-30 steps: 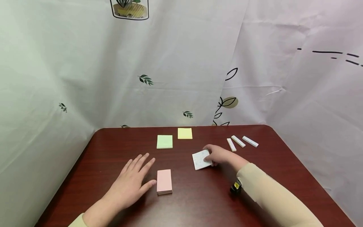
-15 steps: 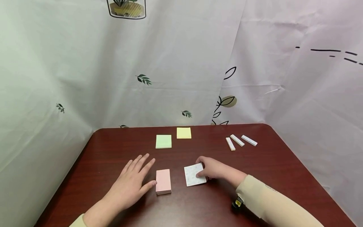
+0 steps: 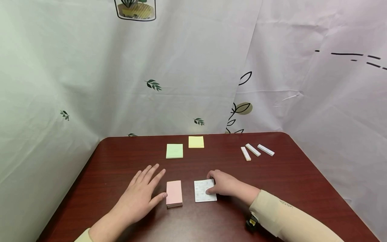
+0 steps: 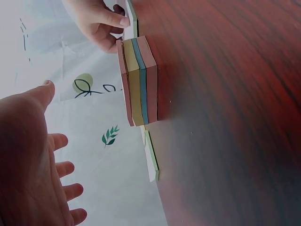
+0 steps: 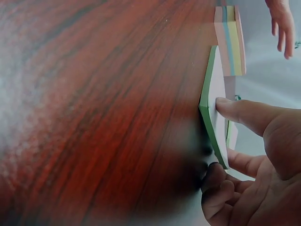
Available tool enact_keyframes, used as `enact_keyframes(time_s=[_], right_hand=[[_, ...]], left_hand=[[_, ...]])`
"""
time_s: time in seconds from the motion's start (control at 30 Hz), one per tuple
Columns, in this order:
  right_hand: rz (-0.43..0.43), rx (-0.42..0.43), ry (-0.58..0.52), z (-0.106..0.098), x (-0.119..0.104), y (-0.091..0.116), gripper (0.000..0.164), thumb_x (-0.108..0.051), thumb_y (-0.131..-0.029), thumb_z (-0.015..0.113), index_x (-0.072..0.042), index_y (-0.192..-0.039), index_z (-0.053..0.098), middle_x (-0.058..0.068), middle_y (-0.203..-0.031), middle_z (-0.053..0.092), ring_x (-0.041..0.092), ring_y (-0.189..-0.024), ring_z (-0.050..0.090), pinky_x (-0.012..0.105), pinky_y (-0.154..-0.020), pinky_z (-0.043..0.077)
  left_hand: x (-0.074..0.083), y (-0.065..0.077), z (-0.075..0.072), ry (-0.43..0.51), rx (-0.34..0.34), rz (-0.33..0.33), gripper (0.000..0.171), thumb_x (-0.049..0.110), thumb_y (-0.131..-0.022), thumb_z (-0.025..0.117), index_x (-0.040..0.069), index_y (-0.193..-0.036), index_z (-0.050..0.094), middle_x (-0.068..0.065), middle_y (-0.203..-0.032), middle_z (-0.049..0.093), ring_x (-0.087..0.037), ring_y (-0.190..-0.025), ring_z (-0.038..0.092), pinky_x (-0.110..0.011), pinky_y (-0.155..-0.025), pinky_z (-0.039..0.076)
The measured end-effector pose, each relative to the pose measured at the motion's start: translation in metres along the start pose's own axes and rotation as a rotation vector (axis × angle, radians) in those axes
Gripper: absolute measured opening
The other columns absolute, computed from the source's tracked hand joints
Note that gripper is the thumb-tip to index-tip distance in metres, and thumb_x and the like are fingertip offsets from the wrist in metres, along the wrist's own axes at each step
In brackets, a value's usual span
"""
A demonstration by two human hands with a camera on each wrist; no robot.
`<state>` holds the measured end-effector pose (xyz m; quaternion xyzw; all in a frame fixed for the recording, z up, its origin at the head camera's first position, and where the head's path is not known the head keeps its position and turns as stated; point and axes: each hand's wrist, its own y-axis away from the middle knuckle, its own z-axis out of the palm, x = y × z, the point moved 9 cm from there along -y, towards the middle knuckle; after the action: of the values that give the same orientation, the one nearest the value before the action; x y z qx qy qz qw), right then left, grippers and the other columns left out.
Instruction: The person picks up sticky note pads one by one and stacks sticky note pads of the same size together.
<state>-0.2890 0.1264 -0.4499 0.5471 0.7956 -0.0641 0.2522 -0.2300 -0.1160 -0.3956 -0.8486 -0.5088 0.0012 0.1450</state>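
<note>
My right hand (image 3: 225, 183) grips the right side of a square sticky-note pad (image 3: 201, 191) with a white, grid-printed top. In the right wrist view the thumb lies on the pad's top, fingers curl at its edge, and the pad's side (image 5: 207, 80) looks green. To its left stands an oblong stack of sticky notes (image 3: 174, 193), pink on top; the left wrist view shows pink, yellow and blue layers in its side (image 4: 141, 84). My left hand (image 3: 137, 195) has its fingers spread, palm down, with the thumb tip right by the stack's left edge.
Farther back lie a light green pad (image 3: 174, 151) and a yellow pad (image 3: 196, 142). Three narrow white strips (image 3: 253, 149) rest at the back right of the dark red table (image 3: 127, 148). A pale patterned curtain (image 3: 181, 67) rises behind the table.
My right hand has brought the white-topped pad left and nearer to me, beside the pink-topped stack, and has turned it straighter. My left hand has kept its place.
</note>
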Motion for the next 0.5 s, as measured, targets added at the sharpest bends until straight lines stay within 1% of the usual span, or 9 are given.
enact_keyframes(time_s=[0.3,0.5], right_hand=[[-0.001,0.024,0.051,-0.0003,0.0028,0.0006,0.037,-0.029,-0.076,0.084,-0.013,-0.102,0.063,0.001,-0.095,0.051,0.015,-0.075,0.051,0.037,-0.071,0.046],[-0.012,0.018,0.068,-0.0008,0.0011,0.0012,0.036,-0.030,-0.077,0.083,-0.013,-0.103,0.063,0.000,-0.095,0.051,0.015,-0.075,0.051,0.037,-0.071,0.046]], left_hand=[[-0.0008,0.0016,0.0004,-0.003,0.002,-0.006,0.074,0.054,-0.093,0.061,0.021,-0.155,0.036,-0.009,-0.160,0.028,-0.033,-0.147,0.023,-0.055,-0.116,0.015],[-0.0001,0.0021,-0.0002,-0.006,0.005,-0.001,0.074,0.054,-0.093,0.061,0.021,-0.154,0.037,-0.009,-0.160,0.029,-0.033,-0.147,0.024,-0.054,-0.116,0.015]])
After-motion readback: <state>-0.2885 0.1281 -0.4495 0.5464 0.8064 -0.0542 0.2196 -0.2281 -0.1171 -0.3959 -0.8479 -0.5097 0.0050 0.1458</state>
